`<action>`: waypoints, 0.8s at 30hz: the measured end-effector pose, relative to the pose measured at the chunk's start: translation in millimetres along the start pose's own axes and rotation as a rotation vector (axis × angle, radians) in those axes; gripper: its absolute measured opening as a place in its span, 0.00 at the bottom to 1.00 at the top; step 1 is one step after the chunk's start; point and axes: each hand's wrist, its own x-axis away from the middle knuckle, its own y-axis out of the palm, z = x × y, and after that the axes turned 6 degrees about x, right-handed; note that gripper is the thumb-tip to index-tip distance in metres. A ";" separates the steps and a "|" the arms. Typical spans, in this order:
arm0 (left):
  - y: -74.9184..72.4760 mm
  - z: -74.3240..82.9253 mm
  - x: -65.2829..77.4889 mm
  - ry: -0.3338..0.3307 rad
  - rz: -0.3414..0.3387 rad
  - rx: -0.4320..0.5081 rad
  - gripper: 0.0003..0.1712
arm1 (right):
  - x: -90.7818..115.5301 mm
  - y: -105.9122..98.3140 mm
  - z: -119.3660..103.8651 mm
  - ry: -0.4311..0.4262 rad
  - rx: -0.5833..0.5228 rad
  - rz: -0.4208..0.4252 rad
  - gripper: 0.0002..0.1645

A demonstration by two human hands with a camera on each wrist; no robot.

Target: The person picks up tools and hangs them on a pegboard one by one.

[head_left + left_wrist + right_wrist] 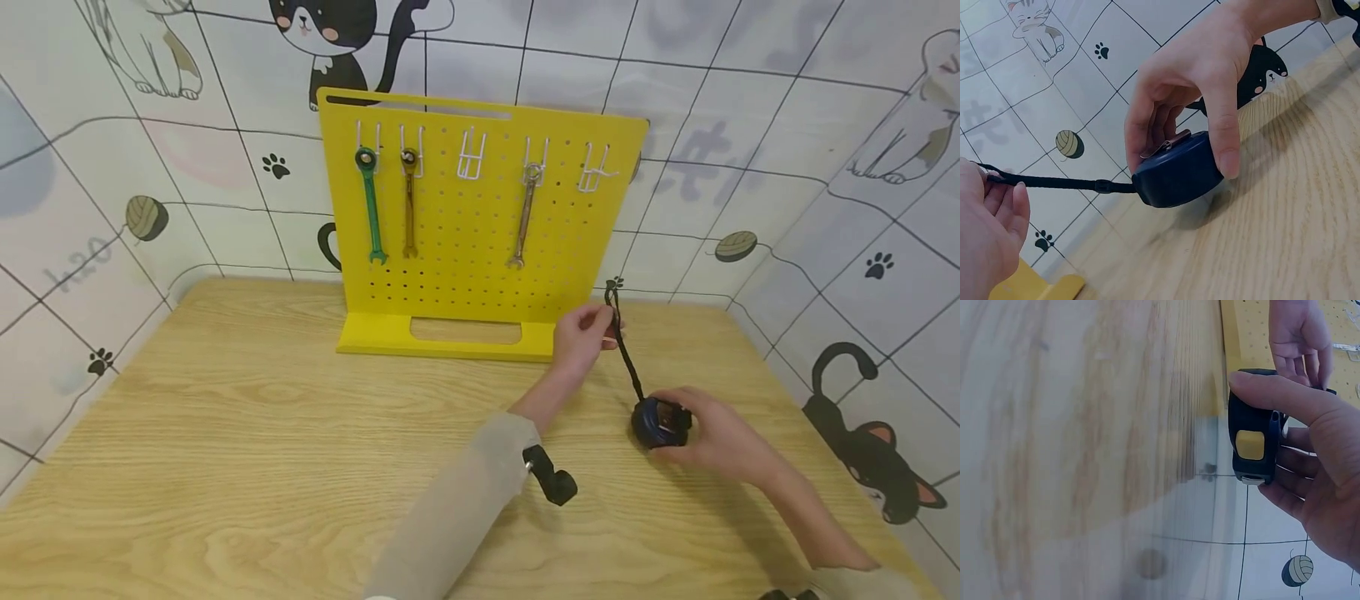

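A dark blue tape measure [649, 425] is held just above the tabletop by my right hand [716, 437], thumb on one side and fingers on the other. Its black wrist strap [628, 362] is drawn out toward the pegboard, and my left hand [579, 343] pinches it near the looped end. In the left wrist view a metal belt clip [1167, 145] shows on the case of the tape measure [1180, 178]. The right wrist view reveals a yellow button [1250, 445] and a metal tape end at the case's edge.
A yellow pegboard [457, 283] stands at the back of the wooden table [262, 433]. On its white wire hooks hang a green wrench [372, 204], a bronze-coloured wrench [409, 204] and a silver wrench [524, 218]. Two other hooks [471, 157] carry nothing. Cat-patterned walls enclose the table.
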 end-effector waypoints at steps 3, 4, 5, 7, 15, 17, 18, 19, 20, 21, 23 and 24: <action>-0.4 7.6 -1.7 0.073 0.006 -0.060 0.08 | -3.2 1.6 -2.8 0.006 -0.005 0.020 0.47; -0.7 10.3 -2.6 0.097 0.005 -0.080 0.08 | -4.6 2.0 -3.9 0.008 -0.007 0.028 0.47; -1.2 13.1 -3.5 0.120 0.002 -0.101 0.08 | -6.1 2.4 -5.2 0.011 -0.014 0.036 0.47; -3.1 18.9 -5.4 0.156 -0.002 -0.153 0.08 | -9.7 2.5 -8.0 0.019 -0.026 0.049 0.47; -11.8 42.6 -14.9 0.197 -0.085 -0.233 0.10 | -25.6 0.6 -18.8 0.006 -0.045 0.150 0.44; -12.7 48.3 -17.2 0.205 -0.109 -0.250 0.09 | -29.2 0.6 -21.1 0.016 -0.045 0.171 0.44; -13.0 51.1 -18.3 0.208 -0.115 -0.258 0.09 | -31.4 0.5 -22.1 0.021 -0.045 0.179 0.44; -13.1 53.8 -19.7 0.213 -0.121 -0.264 0.09 | -33.8 0.5 -23.1 0.028 -0.050 0.182 0.44; -13.1 56.7 -21.1 0.220 -0.124 -0.271 0.09 | -36.4 0.5 -24.1 0.035 -0.052 0.186 0.44; -13.1 59.7 -22.7 0.230 -0.127 -0.278 0.09 | -39.1 0.5 -25.2 0.043 -0.056 0.187 0.45; -12.9 65.3 -26.3 0.255 -0.127 -0.304 0.09 | -45.3 0.3 -27.2 0.052 -0.066 0.192 0.45; -12.8 68.3 -28.1 0.269 -0.126 -0.316 0.09 | -48.5 0.1 -28.3 0.055 -0.068 0.198 0.45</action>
